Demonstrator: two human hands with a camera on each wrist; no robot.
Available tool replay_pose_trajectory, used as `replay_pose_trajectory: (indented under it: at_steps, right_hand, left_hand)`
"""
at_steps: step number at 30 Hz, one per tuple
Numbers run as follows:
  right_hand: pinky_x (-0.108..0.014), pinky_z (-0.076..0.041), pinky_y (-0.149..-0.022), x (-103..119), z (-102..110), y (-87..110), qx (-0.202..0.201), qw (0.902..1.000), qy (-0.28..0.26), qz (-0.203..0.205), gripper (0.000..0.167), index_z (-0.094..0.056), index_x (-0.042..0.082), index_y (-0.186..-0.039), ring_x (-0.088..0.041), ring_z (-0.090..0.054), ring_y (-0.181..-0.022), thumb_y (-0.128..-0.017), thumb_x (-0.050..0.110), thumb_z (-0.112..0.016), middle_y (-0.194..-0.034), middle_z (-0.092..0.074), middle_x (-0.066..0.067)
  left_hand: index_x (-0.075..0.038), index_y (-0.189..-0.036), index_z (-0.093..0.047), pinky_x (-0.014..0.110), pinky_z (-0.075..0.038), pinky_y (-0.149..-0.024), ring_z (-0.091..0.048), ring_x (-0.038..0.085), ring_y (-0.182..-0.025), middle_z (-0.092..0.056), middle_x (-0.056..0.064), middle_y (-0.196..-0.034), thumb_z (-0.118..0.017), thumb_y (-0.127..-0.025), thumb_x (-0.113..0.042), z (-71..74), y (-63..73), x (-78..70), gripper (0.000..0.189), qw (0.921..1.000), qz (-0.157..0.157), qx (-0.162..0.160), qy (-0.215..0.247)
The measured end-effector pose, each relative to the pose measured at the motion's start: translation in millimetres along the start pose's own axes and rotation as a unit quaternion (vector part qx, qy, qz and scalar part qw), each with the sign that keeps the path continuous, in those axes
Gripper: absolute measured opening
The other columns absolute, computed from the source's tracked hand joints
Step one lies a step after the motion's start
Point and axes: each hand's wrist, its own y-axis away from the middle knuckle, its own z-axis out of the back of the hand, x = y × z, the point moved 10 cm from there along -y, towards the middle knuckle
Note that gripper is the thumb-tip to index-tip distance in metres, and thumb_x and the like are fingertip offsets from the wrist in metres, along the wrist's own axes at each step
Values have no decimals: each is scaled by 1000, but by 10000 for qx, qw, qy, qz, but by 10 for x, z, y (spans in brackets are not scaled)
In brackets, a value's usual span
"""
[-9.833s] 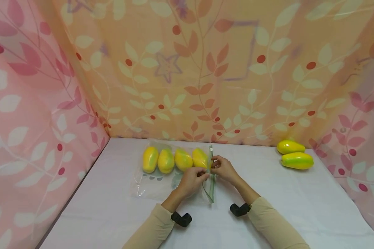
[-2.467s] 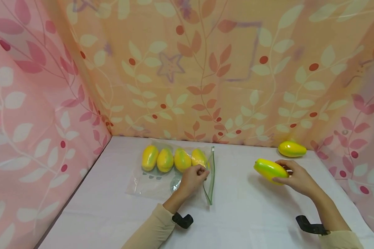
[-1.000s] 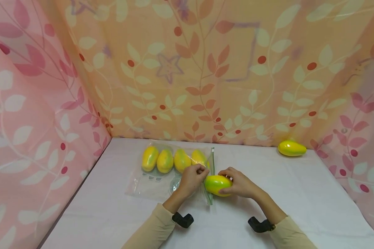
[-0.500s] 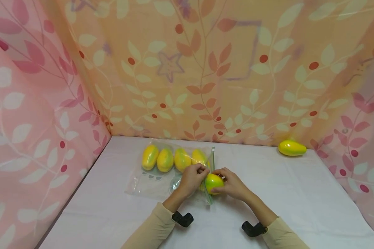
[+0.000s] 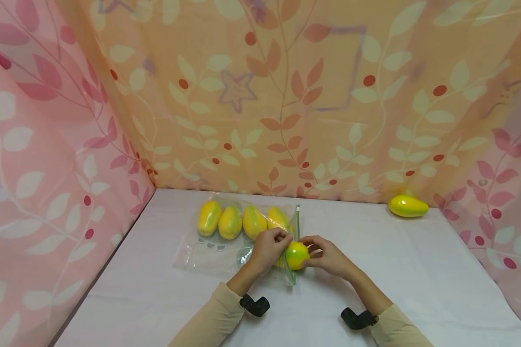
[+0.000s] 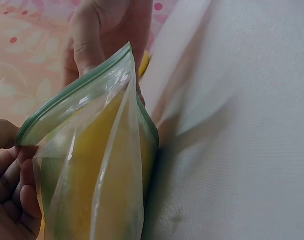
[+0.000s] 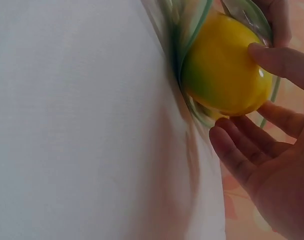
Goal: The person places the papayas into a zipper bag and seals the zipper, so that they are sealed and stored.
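Note:
A clear zip bag with a green zip edge lies on the white table, several yellow-green papayas in a row inside it. My left hand pinches the bag's rim beside the mouth, which the left wrist view shows spread apart. Another papaya is mostly inside the mouth, its rounded end sticking out past the green zip. My right hand holds that end; in the right wrist view the thumb lies on one side of the papaya and the fingers curve below it.
One more papaya lies at the back right of the white table. Patterned cloth hangs behind the table and at both sides.
My right hand took a papaya from the back right, brought it left to the bag and pushed it into the mouth. Lately its fingers have slid back toward the papaya's end. My left hand stays put.

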Motion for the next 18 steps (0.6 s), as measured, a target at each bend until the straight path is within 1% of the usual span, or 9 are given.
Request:
replay_pose_trajectory:
  at_steps: [5, 8, 13, 16, 18]
  right_hand:
    - [-25, -51, -79, -54, 40, -14, -160, 9996, 35, -238, 52, -59, 3, -124, -18, -60, -92, -82, 25, -79, -112, -64, -13]
    - [-23, -52, -78, -43, 16, -33, -195, 9995, -108, -213, 52, -59, 1, -123, -17, -61, -91, -81, 25, -79, -111, -64, -14]
    - [-22, -53, -79, 29, -49, -68, -178, 9992, -363, -12, 52, -58, -1, -124, -17, -63, -93, -82, 22, -78, -115, -64, -17]
    - [-22, -54, -80, 41, -89, -86, -166, 9980, -601, 19, 48, -57, -3, -124, -18, -65, -94, -84, 16, -75, -116, -64, -20]
    - [-22, -55, -79, 27, -110, -98, -236, 9964, -816, -63, 44, -58, -3, -122, -19, -67, -93, -84, 12, -74, -114, -65, -21]
  left_hand:
    - [-13, -90, -71, 17, -48, -61, -54, 8, -68, -64, -2, -78, -65, -93, -27, 5, -6, -2, 15, 10000, 37, 13, 23]
    - [-13, -90, -71, 18, -48, -61, -54, 8, -68, -64, -2, -78, -66, -93, -26, 15, -9, -21, 15, 10000, 20, -2, -31]
    - [-11, -88, -71, 18, -47, -60, -53, 6, -66, -65, -2, -75, -66, -93, -26, 28, -17, -65, 16, 9998, -114, -63, -170]
    - [-10, -87, -71, 18, -46, -59, -53, 6, -65, -65, -1, -74, -67, -92, -24, 46, -28, -106, 16, 9996, -208, -133, -149]
    - [-10, -86, -70, 18, -45, -58, -53, 7, -65, -64, -1, -73, -67, -92, -24, 59, -36, -132, 15, 9994, -250, -179, -132]
